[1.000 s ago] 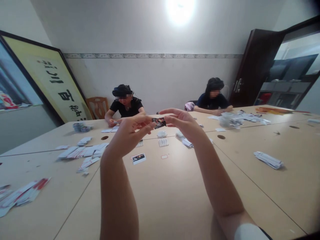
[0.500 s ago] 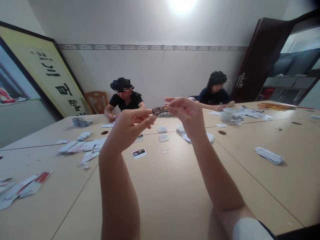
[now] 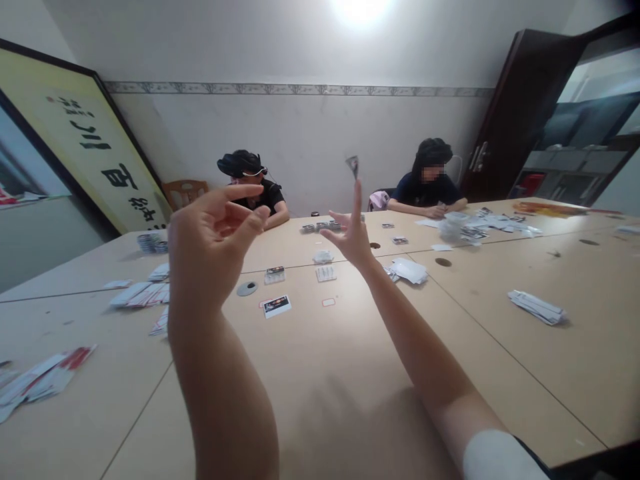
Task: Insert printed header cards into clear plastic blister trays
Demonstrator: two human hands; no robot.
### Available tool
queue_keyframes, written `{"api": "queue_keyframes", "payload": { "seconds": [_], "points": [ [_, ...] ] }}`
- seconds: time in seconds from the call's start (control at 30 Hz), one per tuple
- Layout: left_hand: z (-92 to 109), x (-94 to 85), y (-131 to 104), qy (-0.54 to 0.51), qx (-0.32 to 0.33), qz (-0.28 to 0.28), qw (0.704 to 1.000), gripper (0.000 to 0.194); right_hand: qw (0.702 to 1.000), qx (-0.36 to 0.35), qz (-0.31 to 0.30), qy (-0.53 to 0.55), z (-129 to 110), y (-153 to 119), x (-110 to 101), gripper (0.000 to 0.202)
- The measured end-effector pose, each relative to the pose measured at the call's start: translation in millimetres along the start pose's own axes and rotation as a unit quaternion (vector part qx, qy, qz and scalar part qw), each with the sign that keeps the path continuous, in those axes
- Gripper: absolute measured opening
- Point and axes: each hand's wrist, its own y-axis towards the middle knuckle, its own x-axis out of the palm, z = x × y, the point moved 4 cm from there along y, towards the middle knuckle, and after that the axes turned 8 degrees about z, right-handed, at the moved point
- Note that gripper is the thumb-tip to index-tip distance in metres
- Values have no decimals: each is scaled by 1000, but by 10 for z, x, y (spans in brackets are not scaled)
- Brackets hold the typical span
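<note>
My left hand (image 3: 215, 233) is raised over the table, its fingers curved and apart with nothing between them. To its right, my right hand (image 3: 353, 233) has its fingers spread and the index finger pointing up. A small dark and silver piece (image 3: 353, 165) shows at that fingertip; whether it sticks there or is in the air I cannot tell. Below the hands lie a dark printed card (image 3: 277, 306) with a white edge, a clear case with a dark top (image 3: 275, 275), a clear tray (image 3: 326, 274) and a round grey disc (image 3: 247, 289).
Two people (image 3: 255, 183) (image 3: 428, 180) sit across the table (image 3: 350, 373). White packets lie in piles at left (image 3: 143, 295) and right (image 3: 537, 307). Plastic bags and cards (image 3: 463, 228) are at the far right. Small packs (image 3: 320, 227) stand beyond my right hand.
My hands have moved apart, and the dark strip pinched between them is no longer there. My right fingers have spread, and a small piece now shows above the index finger.
</note>
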Motion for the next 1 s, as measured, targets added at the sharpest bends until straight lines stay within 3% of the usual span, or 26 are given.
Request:
{"api": "queue_keyframes", "payload": {
  "seconds": [0.07,0.2,0.3,0.43,0.57,0.63,0.73,0.8,0.87,0.93,1.0],
  "points": [
    [58,-60,-3,-31,25,66,997,25,996,21,-25,-85,276,-127,174,110],
    [136,-127,-4,-66,60,162,983,20,963,161,-75,-205,828,-591,556,107],
    [146,-142,5,-79,66,209,972,18,944,162,-126,-258,1021,-902,776,100],
    [77,-107,33,-92,36,185,978,14,915,139,-184,-331,1111,-1038,870,98],
    [-109,10,71,-52,-7,98,994,20,903,144,-193,-355,1112,-1007,848,99],
    [-293,179,82,-7,-47,34,998,24,900,160,-185,-361,1112,-1002,834,105],
    [-676,597,35,7,-117,-51,992,23,896,185,-174,-365,1136,-1012,820,104],
    [-959,859,-50,55,-142,9,988,14,895,195,-166,-364,1170,-1016,808,99],
    [-1253,1128,-221,102,-185,47,976,17,912,204,-138,-327,1209,-1005,785,100],
    [-1539,1375,-467,102,-240,45,964,22,948,219,-70,-220,1246,-976,744,106],
    [-1780,1548,-739,98,-264,36,959,24,964,256,13,-68,1306,-953,700,109]
  ]
}}
